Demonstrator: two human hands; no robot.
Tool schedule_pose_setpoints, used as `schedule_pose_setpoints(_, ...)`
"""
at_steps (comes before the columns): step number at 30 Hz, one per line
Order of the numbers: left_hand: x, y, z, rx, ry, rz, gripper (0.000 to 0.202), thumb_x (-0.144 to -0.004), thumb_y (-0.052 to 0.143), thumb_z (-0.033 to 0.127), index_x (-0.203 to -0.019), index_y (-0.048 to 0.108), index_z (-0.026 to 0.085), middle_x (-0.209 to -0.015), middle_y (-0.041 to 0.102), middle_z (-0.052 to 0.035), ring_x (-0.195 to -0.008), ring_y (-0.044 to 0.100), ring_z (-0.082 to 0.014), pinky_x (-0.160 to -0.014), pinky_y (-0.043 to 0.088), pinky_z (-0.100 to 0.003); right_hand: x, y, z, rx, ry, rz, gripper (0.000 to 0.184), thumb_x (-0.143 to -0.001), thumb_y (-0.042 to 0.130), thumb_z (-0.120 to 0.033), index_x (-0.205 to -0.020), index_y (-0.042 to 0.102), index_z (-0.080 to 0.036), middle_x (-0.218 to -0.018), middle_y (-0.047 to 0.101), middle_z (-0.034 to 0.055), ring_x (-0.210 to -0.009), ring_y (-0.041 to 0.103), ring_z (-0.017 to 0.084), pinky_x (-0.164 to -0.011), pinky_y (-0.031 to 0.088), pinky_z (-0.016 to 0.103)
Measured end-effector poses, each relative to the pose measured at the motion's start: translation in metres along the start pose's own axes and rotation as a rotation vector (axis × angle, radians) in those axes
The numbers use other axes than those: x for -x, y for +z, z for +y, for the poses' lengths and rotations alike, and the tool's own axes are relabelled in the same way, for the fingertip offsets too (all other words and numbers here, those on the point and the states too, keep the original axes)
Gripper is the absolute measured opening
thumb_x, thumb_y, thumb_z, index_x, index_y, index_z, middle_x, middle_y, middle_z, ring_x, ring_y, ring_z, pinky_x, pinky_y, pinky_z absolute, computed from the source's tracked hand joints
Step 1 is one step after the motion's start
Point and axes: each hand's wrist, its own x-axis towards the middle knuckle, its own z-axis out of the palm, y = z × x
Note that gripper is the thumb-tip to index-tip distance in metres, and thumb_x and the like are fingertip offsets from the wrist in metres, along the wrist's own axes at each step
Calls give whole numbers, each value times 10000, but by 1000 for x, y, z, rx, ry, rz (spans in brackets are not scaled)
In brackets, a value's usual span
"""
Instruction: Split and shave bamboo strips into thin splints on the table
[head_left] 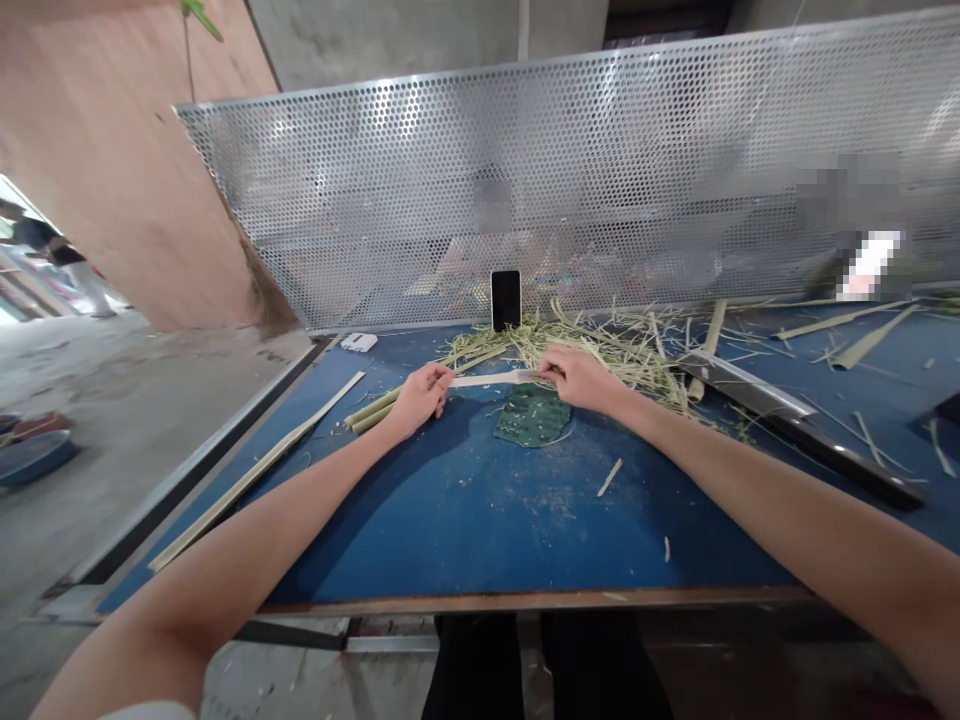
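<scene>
A pale, flat plant strip (487, 379) is stretched level between my two hands, above the blue table. My left hand (422, 398) pinches its left end. My right hand (576, 376) grips the other end, and the fingertips hide where the strip stops. Below the right hand lies a dark green patterned cloth (531, 416) with small scraps on it. Just beyond my left hand, green stalks (373, 411) rest on the table. Behind the right hand spreads a heap of thin shredded fibres (592, 335).
A large knife (795, 410) lies at the right, its blade near the fibres. A phone (505, 299) stands upright against the perforated metal panel (420, 180). One long strip (255, 472) lies along the left of the blue table (465, 530). A person (56, 250) is far left.
</scene>
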Motion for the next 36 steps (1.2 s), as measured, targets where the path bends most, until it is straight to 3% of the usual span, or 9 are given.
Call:
schedule_pose_setpoints(12, 0, 0, 1, -96, 13, -25, 247, -990, 721, 436, -982, 666, 195, -555, 486, 81, -418, 461, -98, -442, 419, -211, 2, 5, -10, 120, 113, -44, 120, -988, 604, -244, -869, 597, -233, -927, 683, 88, -794, 598, 229, -721, 446, 380)
schedule_pose_setpoints(19, 6, 1, 10, -269, 26, -12, 234, -951, 714, 403, -941, 780, 179, -523, 544, 51, -435, 473, -119, -493, 397, -241, 0, -5, -7, 249, 42, -48, 165, -1015, 616, -290, -868, 667, -236, -949, 704, 116, -967, 623, 299, -773, 465, 418)
schedule_pose_setpoints(25, 7, 3, 16, -405, 153, -17, 133, -879, 745, 282, -784, 778, 196, -770, 765, -46, -722, 678, -188, -684, 503, -264, 0, -9, -4, 268, -40, -87, 186, -1040, 573, -251, -889, 680, -236, -965, 718, 113, -986, 615, 294, -768, 473, 413)
schedule_pose_setpoints(27, 7, 4, 16, -418, 168, -36, 142, -883, 729, 265, -756, 734, 201, -789, 770, -52, -729, 680, -189, -706, 504, -273, 0, -8, -5, 281, -38, -85, 196, -1052, 552, -237, -907, 684, -229, -983, 719, 116, -985, 621, 289, -757, 468, 406)
schedule_pose_setpoints(31, 15, 9, 16, -552, 226, -133, 159, -894, 705, 237, -745, 651, 217, -661, 676, -18, -593, 581, -163, -615, 408, -267, 0, -5, -6, 263, -76, -99, 203, -1052, 555, -218, -909, 699, -226, -986, 722, 116, -1009, 630, 286, -765, 463, 391)
schedule_pose_setpoints(34, 22, 15, 19, -727, 261, -213, 72, -921, 719, 287, -878, 718, 229, -657, 666, -19, -579, 566, -185, -601, 356, -287, 1, -2, -7, 259, -98, -109, 204, -1058, 565, -236, -922, 716, -223, -996, 725, 115, -1012, 634, 282, -759, 456, 381)
schedule_pose_setpoints(36, 24, 18, 20, -797, 234, -224, 139, -952, 721, 367, -908, 744, 237, -661, 668, -32, -590, 572, -208, -595, 335, -300, 1, -1, -7, 278, -96, -99, 214, -1069, 553, -251, -947, 726, -220, -1016, 728, 117, -1007, 639, 279, -747, 448, 376)
